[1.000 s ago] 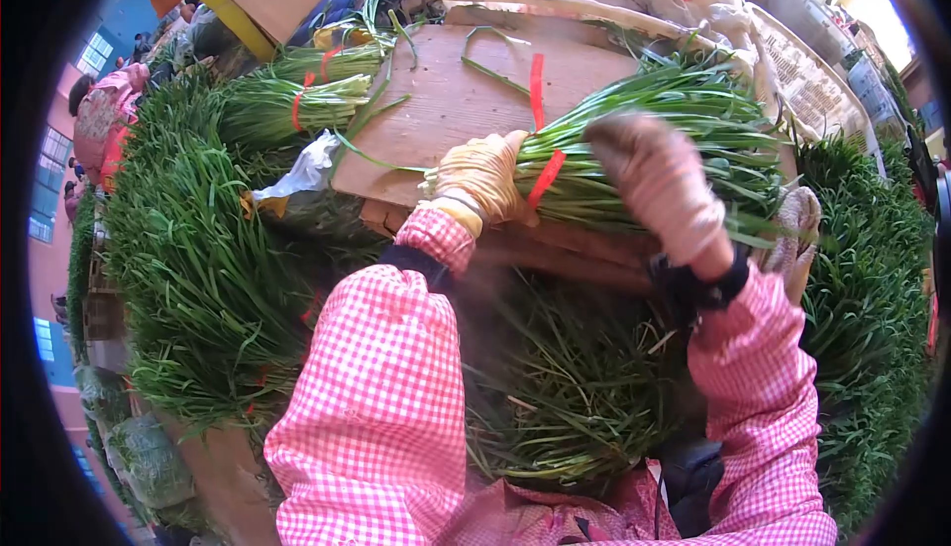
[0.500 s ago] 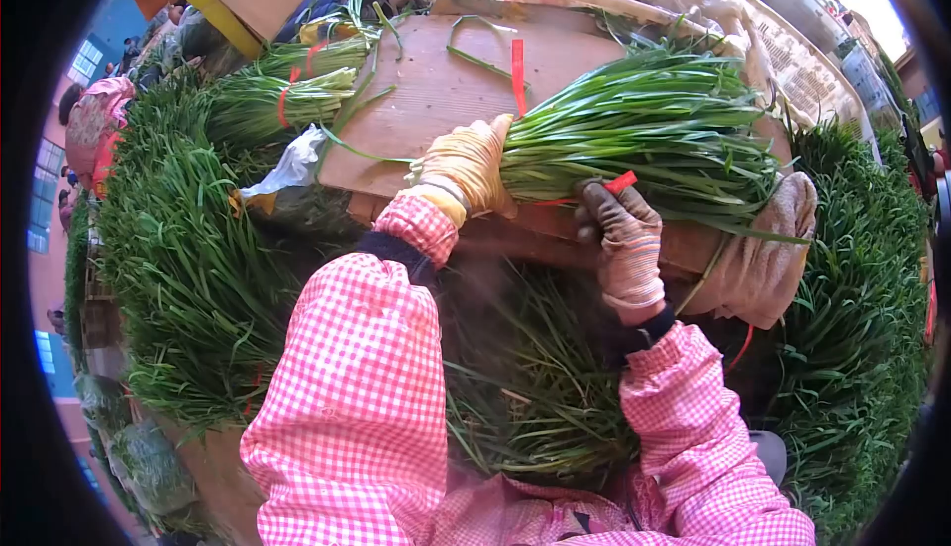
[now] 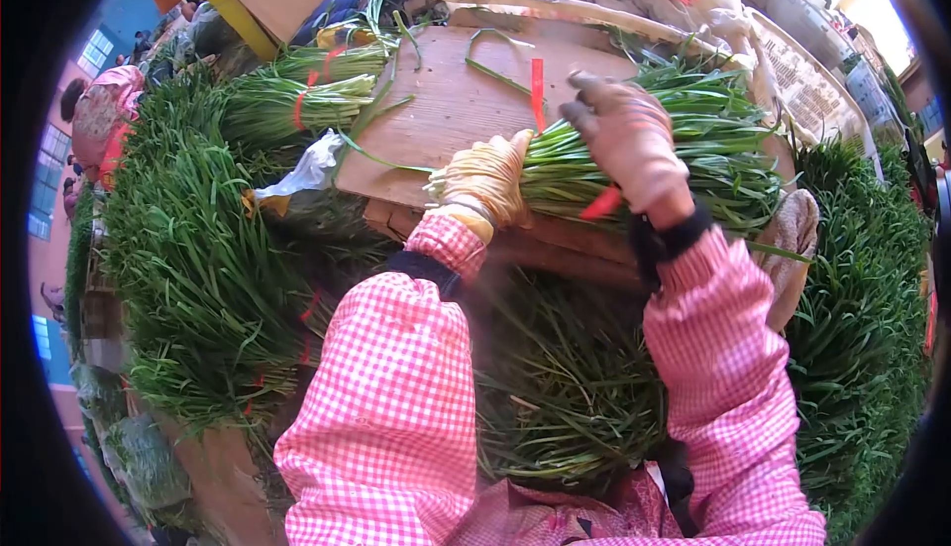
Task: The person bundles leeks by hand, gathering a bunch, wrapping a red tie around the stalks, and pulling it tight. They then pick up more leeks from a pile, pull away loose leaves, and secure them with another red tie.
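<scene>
My gloved left hand (image 3: 485,177) is wrapped round the stem end of a bundle of green chives (image 3: 718,125), pressing it on a wooden board (image 3: 446,80). A red tie strip (image 3: 538,95) passes under the bundle. One end stands up beyond it, and the other hangs at the near side below my right wrist. Above the bundle is my gloved right hand (image 3: 626,130), slightly blurred, its fingers apart and pointing towards the upright end of the strip. Nothing shows between those fingers.
Tied chive bundles (image 3: 327,100) lie left of the board, beside a white plastic bag (image 3: 305,169). Chives are heaped at left, at right and below the board. A cream plastic basket (image 3: 584,9) with red strips stands behind. A brown cloth (image 3: 792,249) hangs at the board's right corner.
My right hand has let go of the near end of the red strip and moved up over the bundle towards the far end. My left hand keeps its hold.
</scene>
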The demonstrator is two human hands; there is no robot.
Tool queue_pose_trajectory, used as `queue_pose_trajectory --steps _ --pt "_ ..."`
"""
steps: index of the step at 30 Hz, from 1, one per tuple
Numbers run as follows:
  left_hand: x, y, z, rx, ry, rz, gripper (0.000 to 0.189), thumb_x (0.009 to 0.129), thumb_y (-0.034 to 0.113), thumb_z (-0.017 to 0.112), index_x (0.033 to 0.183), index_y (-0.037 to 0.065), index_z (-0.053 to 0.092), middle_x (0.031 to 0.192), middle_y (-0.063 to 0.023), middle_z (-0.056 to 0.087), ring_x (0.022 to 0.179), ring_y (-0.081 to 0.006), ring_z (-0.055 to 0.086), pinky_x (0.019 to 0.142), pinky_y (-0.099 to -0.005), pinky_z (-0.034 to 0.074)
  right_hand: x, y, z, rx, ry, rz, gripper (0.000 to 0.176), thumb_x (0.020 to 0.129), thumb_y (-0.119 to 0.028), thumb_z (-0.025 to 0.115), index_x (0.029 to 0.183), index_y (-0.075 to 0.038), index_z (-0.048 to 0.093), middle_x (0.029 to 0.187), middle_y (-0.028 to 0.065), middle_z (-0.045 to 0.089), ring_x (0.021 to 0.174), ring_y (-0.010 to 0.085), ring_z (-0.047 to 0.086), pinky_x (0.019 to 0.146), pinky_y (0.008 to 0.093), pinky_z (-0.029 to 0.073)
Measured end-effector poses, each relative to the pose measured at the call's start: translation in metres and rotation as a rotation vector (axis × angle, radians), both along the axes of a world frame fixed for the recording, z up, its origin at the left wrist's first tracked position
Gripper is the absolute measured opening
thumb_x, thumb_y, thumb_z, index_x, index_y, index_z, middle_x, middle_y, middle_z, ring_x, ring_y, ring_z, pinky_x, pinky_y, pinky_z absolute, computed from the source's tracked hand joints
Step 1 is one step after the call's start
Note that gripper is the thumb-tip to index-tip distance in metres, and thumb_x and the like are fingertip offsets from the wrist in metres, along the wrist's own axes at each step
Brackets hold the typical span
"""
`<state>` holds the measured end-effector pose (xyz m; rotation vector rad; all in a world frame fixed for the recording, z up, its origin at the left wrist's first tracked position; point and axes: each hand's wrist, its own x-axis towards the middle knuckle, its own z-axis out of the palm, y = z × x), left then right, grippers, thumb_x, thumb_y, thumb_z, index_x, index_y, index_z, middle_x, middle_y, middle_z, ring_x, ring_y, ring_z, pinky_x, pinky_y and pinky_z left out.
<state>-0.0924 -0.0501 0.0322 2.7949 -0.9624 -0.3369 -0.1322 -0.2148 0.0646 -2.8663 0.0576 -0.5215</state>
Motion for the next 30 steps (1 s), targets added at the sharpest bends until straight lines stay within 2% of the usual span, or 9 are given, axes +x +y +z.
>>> queue_pose_trajectory --steps 3,8,10,15,18,19,22,28,30 --pt "0.003 0.000 -0.004 0.024 0.002 -0.026 0.103 0.043 0.035 0.086 0.130 0.014 0.037 0.107 -0.0163 0.056 0.101 -0.0341 0.055 0.085 -0.0424 0.046 0.026 0.012 0.009 0.063 0.454 0.086 0.031 0.081 -0.030 0.061 0.105 -0.010 0.066 0.094 0.0096 0.067 0.090 0.0252 0.062 0.075 0.0344 0.046" --pt "0.008 0.004 -0.011 -0.046 -0.067 -0.127 0.103 0.044 0.035 0.084 0.132 0.012 0.037 0.107 -0.0162 0.055 0.099 -0.0331 0.056 0.084 -0.0419 0.046 0.029 -0.006 -0.031 0.796 0.180 0.256 0.018 0.077 -0.015 0.069 0.089 -0.001 0.068 0.070 0.0031 0.065 0.063 0.0083 0.056 0.059 0.0233 0.044" --pt "0.011 -0.001 -0.005 0.017 -0.015 -0.115 0.099 0.043 0.033 0.086 0.129 0.012 0.040 0.106 -0.0157 0.056 0.101 -0.0334 0.055 0.084 -0.0420 0.047 0.021 -0.005 -0.039 1.300 0.108 0.071 0.020 0.075 -0.018 0.069 0.088 -0.004 0.070 0.070 0.0048 0.065 0.061 0.0099 0.055 0.061 0.0253 0.045" --pt "0.020 -0.004 0.000 0.020 0.050 -0.109 0.090 0.041 0.031 0.086 0.118 0.011 0.046 0.105 -0.0159 0.058 0.101 -0.0341 0.056 0.085 -0.0420 0.046 0.025 -0.008 -0.045 0.904 0.085 0.124 0.032 0.077 -0.030 0.068 0.094 -0.003 0.068 0.082 0.0122 0.068 0.074 0.0186 0.063 0.070 0.0340 0.047" --pt "0.016 -0.006 0.001 0.008 0.063 -0.099 0.086 0.040 0.032 0.087 0.114 0.011 0.049 0.105 -0.0159 0.058 0.102 -0.0343 0.056 0.086 -0.0419 0.046 0.011 0.005 -0.005 -0.077 -0.037 -0.128 0.049 0.083 -0.044 0.060 0.108 -0.002 0.061 0.085 0.0063 0.068 0.079 0.0249 0.064 0.069 0.0357 0.047" --pt "0.016 -0.006 -0.002 0.007 0.051 -0.094 0.086 0.040 0.032 0.087 0.114 0.011 0.049 0.105 -0.0159 0.058 0.102 -0.0345 0.056 0.086 -0.0420 0.046 -0.002 0.010 0.008 -0.019 0.076 -0.143 0.067 0.082 -0.057 0.051 0.123 -0.003 0.050 0.109 0.0131 0.062 0.105 0.0323 0.056 0.088 0.0415 0.042" --pt "0.019 -0.004 -0.009 -0.024 0.018 -0.087 0.090 0.041 0.032 0.087 0.118 0.012 0.046 0.107 -0.0171 0.057 0.102 -0.0358 0.055 0.087 -0.0419 0.045 -0.025 0.028 -0.024 -0.445 0.068 -0.017 0.073 0.080 -0.058 0.053 0.128 -0.004 0.045 0.127 0.0158 0.051 0.122 0.0301 0.043 0.103 0.0407 0.031" --pt "0.025 0.017 -0.013 -0.133 -0.134 -0.239 0.118 0.043 0.036 0.087 0.137 0.001 0.024 0.112 -0.0191 0.056 0.104 -0.0370 0.054 0.089 -0.0415 0.043 -0.020 0.010 -0.061 -0.292 -0.043 0.242 0.083 0.070 -0.057 0.060 0.130 -0.003 0.041 0.133 0.0175 0.042 0.126 0.0345 0.037 0.107 0.0464 0.023" --pt "0.031 0.029 0.001 0.114 -0.013 -0.178 0.119 0.045 0.035 0.086 0.138 -0.003 0.021 0.120 -0.0228 0.051 0.108 -0.0373 0.051 0.095 -0.0392 0.040 -0.017 0.005 -0.063 -0.290 -0.035 0.264 0.083 0.070 -0.057 0.060 0.130 -0.003 0.041 0.133 0.0179 0.042 0.126 0.0350 0.037 0.107 0.0460 0.023"
